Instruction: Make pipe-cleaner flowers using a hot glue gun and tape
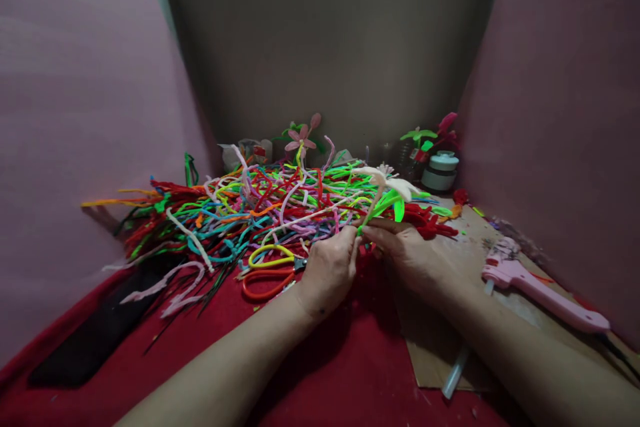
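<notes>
A pipe-cleaner flower (pixel 400 185) with white petals, a tan stem and bright green leaves leans to the right above the red cloth. My left hand (pixel 330 265) is closed around the lower stem. From the other side, the fingertips of my right hand (pixel 407 253) pinch the stem by a bit of green pipe cleaner; the hands nearly touch there. Just left of my left hand lie scissors (pixel 267 285) with one yellow and one red handle, their blades partly hidden. Behind both hands spreads a big tangled heap of multicoloured pipe cleaners (pixel 260 203).
To the right, a pink glue gun (pixel 545 290) rests on a cardboard sheet (pixel 425 353), with a glue stick (pixel 456 373) near my right forearm. A black flat object (pixel 95 333) lies left on the red cloth (pixel 320 380). A lidded jar (pixel 440 173) stands at the back right.
</notes>
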Action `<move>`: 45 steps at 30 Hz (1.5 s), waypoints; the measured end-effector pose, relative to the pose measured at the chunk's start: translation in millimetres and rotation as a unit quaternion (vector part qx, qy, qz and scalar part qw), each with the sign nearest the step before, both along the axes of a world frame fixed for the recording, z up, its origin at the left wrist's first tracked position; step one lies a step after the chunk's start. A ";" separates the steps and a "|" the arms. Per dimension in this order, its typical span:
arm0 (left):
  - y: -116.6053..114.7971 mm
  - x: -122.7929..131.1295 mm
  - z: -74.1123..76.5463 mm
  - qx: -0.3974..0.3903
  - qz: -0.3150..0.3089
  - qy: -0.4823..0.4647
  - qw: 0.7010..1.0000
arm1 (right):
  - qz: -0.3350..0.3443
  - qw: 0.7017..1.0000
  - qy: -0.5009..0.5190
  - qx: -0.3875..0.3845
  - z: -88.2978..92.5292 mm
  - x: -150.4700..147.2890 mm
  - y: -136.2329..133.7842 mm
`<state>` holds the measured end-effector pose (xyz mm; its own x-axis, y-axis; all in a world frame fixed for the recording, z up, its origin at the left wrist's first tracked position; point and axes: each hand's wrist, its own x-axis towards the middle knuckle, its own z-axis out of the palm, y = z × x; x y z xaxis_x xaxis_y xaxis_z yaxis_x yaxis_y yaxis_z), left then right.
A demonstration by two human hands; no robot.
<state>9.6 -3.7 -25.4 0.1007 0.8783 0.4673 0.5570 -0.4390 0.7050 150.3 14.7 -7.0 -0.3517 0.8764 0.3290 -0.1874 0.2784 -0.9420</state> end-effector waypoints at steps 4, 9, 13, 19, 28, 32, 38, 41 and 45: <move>2.0 0.2 3.2 -0.120 -0.076 -0.100 0.985 | 0.049 0.998 0.030 -0.039 -7.6 -2.1 2.1; 2.2 0.9 13.4 -0.254 -0.148 -0.290 0.911 | 0.069 0.993 0.060 -0.071 -14.4 -0.4 6.2; 2.0 0.5 12.0 -0.289 -0.215 -0.394 0.846 | 0.090 0.990 0.070 -0.080 -19.2 4.4 10.9; 1.0 -0.1 10.1 -0.343 -0.275 -0.451 0.777 | 0.095 0.986 0.073 -0.117 -27.3 9.5 15.3; 6.6 -7.5 9.4 -0.392 -0.327 -0.374 0.774 | 0.072 0.971 0.134 -0.184 -29.3 4.5 19.8; 2.8 -2.7 4.5 -0.171 -0.131 -0.133 0.968 | 0.048 0.982 0.126 -0.130 -27.2 2.4 17.0; -1.7 -1.6 -5.1 0.035 -0.001 0.064 0.997 | -0.004 0.995 0.053 -0.090 -13.8 -0.6 5.3; 1.7 -2.1 -0.2 -0.002 -0.012 0.023 1.000 | 0.001 0.995 0.045 -0.092 -15.7 0.7 7.0; 4.3 -1.9 11.2 -0.163 -0.110 -0.155 0.968 | 0.018 0.993 0.071 -0.087 -19.5 2.1 12.3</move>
